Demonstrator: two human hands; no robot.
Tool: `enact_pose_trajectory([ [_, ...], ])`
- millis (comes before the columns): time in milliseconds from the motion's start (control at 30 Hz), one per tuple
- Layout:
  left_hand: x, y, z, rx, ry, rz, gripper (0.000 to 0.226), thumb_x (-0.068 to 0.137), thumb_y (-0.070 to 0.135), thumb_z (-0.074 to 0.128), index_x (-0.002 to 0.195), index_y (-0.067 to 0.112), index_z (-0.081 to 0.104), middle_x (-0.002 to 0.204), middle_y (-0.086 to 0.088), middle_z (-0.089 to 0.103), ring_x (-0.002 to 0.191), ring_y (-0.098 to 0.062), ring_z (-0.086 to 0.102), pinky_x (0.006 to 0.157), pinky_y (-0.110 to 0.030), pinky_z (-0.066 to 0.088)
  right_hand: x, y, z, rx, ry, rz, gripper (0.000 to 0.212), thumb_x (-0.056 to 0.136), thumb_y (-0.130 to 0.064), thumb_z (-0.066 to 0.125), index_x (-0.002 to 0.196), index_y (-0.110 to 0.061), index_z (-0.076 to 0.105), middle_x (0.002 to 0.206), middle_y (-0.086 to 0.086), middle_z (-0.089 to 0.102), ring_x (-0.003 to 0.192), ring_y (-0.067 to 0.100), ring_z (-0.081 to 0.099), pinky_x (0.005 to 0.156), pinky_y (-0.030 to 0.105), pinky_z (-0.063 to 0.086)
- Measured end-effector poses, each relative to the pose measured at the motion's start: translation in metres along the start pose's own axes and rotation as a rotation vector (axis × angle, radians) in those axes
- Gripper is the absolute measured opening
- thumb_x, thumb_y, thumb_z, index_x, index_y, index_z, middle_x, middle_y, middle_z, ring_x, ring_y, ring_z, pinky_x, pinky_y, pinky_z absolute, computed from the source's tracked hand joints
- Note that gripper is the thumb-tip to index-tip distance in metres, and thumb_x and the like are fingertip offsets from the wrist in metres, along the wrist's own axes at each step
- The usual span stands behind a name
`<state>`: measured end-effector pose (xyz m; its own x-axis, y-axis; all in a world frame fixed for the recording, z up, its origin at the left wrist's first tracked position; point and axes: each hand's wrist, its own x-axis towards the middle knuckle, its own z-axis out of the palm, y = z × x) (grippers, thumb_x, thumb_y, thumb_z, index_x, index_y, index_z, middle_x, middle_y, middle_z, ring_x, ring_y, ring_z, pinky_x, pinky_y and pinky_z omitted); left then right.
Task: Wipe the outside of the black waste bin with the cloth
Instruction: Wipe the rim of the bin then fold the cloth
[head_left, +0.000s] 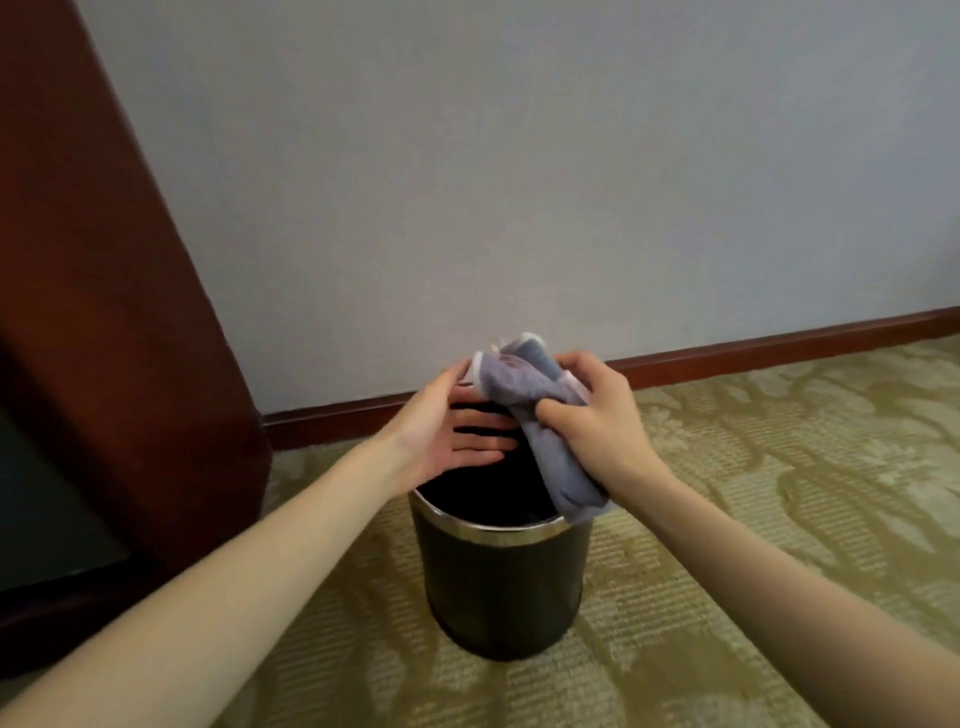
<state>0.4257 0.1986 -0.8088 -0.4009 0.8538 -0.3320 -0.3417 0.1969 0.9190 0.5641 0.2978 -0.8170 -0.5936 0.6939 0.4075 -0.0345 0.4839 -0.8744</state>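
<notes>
Bin (501, 587), black and cylindrical, stands upright on the carpet (753, 519) in the lower middle of the frame. It has a shiny metal band (498, 533) round its open top, and its inside is dark. Its near outer wall is in full view, while the far rim is hidden behind the hands.

The cloth (563, 462) is greyish-lilac with a pale edge. It is bunched and held in the air over the bin's mouth, and its loose end hangs down to the rim on the right. The right hand (597, 415) grips it with fingers and thumb curled round the middle of the bunch. The left hand (441, 431) is over the opening, palm turned toward the cloth and fingers straight and slightly spread. Its thumb tip is at the cloth's upper corner; whether they touch cannot be told.

The carpet is olive-gold with a large pale leaf pattern. A plain grey wall (519, 182) fills the upper frame, with a dark red-brown skirting board (779, 343) along its foot. Reddish wooden furniture (104, 312) rises at the left, just beside the bin.

In count: one bin, one cloth, two bare hands.
</notes>
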Motion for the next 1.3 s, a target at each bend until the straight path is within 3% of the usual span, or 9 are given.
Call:
enact_pose_trajectory([
  [133,-0.007,0.02,-0.022,-0.067,-0.021,0.003,0.035,0.087,0.04,0.046,0.096,0.016,0.069,0.09,-0.008,0.074,0.08,-0.021,0.068,0.081,-0.038,0.053,-0.006,-0.021,0.034,-0.159,-0.075,-0.162,0.039,0.061,-0.018,0.068,0.093,-0.025,0.047,0.098,-0.002,0.051,0.082,-0.008,0.051,0.067,0.006,0.038],
  [267,-0.01,0.02,-0.046,-0.088,-0.037,0.033,0.034,0.091,0.03,0.049,0.111,0.009,0.066,0.103,-0.011,0.073,0.095,-0.021,0.068,0.088,-0.036,0.053,-0.008,-0.022,0.056,-0.123,-0.074,-0.216,0.051,0.07,-0.012,0.077,0.102,-0.017,0.039,0.106,0.004,0.039,0.09,-0.015,0.043,0.074,0.003,0.037],
  [467,-0.008,0.021,-0.06,-0.047,0.115,0.23,0.025,0.092,0.014,0.049,0.1,-0.001,0.068,0.104,-0.021,0.07,0.09,-0.025,0.07,0.08,-0.035,0.057,-0.003,-0.016,0.074,-0.193,-0.233,-0.239,0.088,0.065,-0.018,0.081,0.137,-0.017,0.031,0.148,0.006,0.017,0.126,0.007,0.035,0.103,0.009,0.03],
  [600,-0.011,0.034,-0.07,-0.086,0.149,0.304,0.033,0.094,0.021,0.046,0.111,-0.003,0.061,0.106,-0.023,0.065,0.085,-0.025,0.067,0.074,-0.033,0.056,0.012,-0.006,0.068,-0.098,-0.379,-0.124,0.114,0.055,-0.05,0.084,0.146,-0.036,0.015,0.154,-0.008,0.016,0.139,-0.001,0.021,0.108,0.018,0.026],
  [700,-0.013,0.04,-0.08,-0.126,0.14,0.352,0.035,0.094,0.018,0.044,0.118,-0.004,0.055,0.108,-0.022,0.062,0.096,-0.028,0.061,0.077,-0.029,0.054,0.025,-0.003,0.059,0.211,-0.327,0.12,0.107,0.05,-0.065,0.078,0.141,-0.048,0.024,0.143,-0.023,0.031,0.123,-0.017,0.035,0.09,0.007,0.038],
  [900,-0.008,0.032,-0.094,-0.21,0.048,0.332,0.05,0.096,0.033,0.039,0.069,0.012,0.075,0.067,-0.004,0.073,0.058,-0.014,0.069,0.045,-0.021,0.053,0.031,0.023,0.053,0.739,-0.471,0.55,0.067,0.069,-0.046,0.075,0.131,-0.032,0.053,0.133,-0.001,0.06,0.123,0.022,0.056,0.098,0.049,0.043],
  [967,-0.004,0.03,-0.093,-0.21,0.04,0.329,0.044,0.095,0.034,0.04,0.078,0.01,0.073,0.07,-0.007,0.073,0.059,-0.016,0.069,0.045,-0.022,0.052,0.027,0.023,0.058,0.947,-0.541,0.588,0.063,0.079,-0.032,0.071,0.136,-0.018,0.049,0.137,0.01,0.057,0.125,0.029,0.054,0.091,0.05,0.048],
  [1133,-0.007,0.028,-0.103,-0.351,-0.046,0.21,0.039,0.082,0.026,0.042,0.097,-0.001,0.065,0.088,-0.019,0.073,0.076,-0.027,0.071,0.06,-0.035,0.058,0.03,0.015,0.07,0.823,-0.353,0.565,0.054,0.074,-0.029,0.075,0.122,-0.009,0.062,0.119,0.014,0.068,0.104,0.025,0.067,0.075,0.037,0.056],
  [1300,-0.008,0.036,-0.102,-0.286,-0.12,0.103,0.062,0.081,0.055,0.049,0.104,0.002,0.071,0.105,-0.019,0.07,0.091,-0.029,0.07,0.067,-0.036,0.058,0.041,0.015,0.065,0.674,-0.27,0.537,0.035,0.073,-0.027,0.076,0.103,-0.01,0.073,0.106,0.014,0.073,0.097,0.028,0.07,0.073,0.036,0.057],
])
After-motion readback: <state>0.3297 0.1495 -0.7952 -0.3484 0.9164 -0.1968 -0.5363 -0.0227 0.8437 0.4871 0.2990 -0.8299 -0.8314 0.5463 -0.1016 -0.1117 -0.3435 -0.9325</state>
